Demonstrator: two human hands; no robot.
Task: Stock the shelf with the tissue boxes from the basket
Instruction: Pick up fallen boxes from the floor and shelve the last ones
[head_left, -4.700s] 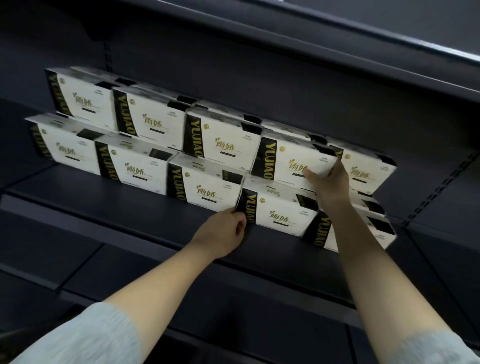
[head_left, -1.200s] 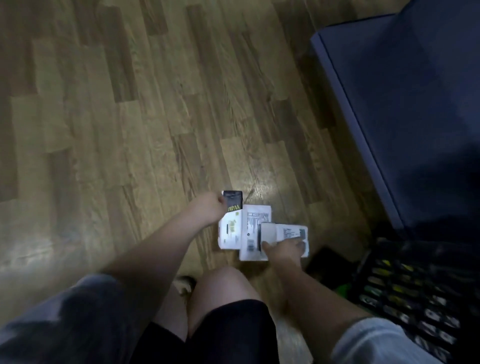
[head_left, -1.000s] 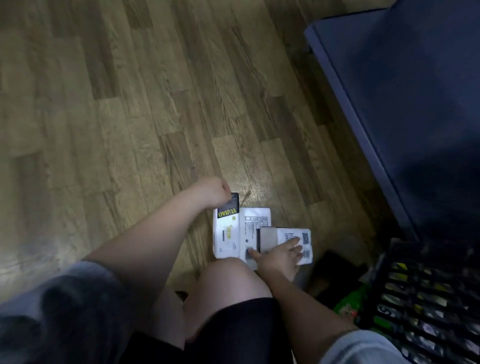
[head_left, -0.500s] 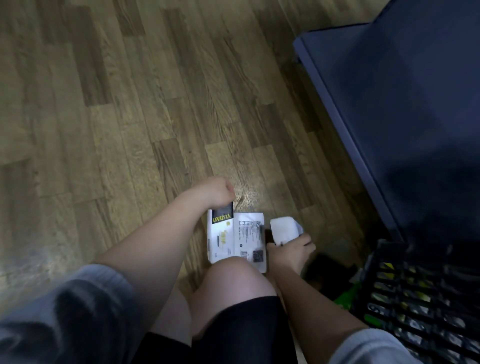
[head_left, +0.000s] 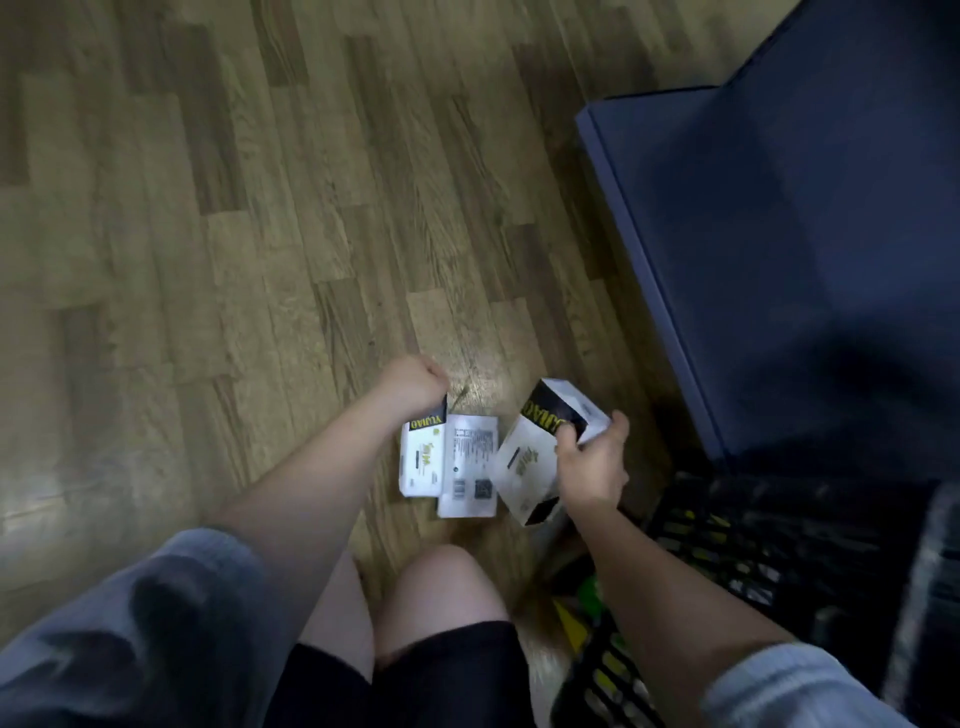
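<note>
I look down at the wooden floor. My left hand (head_left: 413, 384) grips the far end of a white tissue box with a black and yellow band (head_left: 423, 457), and that box hangs from it above the floor. My right hand (head_left: 592, 462) holds a second white tissue box (head_left: 535, 457) tilted, its black end up. The black basket (head_left: 727, 545) stands at the lower right, with more boxes dimly visible inside. The dark blue bottom shelf (head_left: 779, 208) fills the right side.
My bare knee (head_left: 441, 587) and black shorts sit directly under the boxes. Something green and yellow (head_left: 582, 603) lies on the floor by the basket's left side. Wooden flooring (head_left: 208, 208) stretches out to the left and ahead.
I have turned away from the stocked shelf toward the floor and basket. Over the last second my right hand lifted and turned its box up; my left hand kept its box nearly still.
</note>
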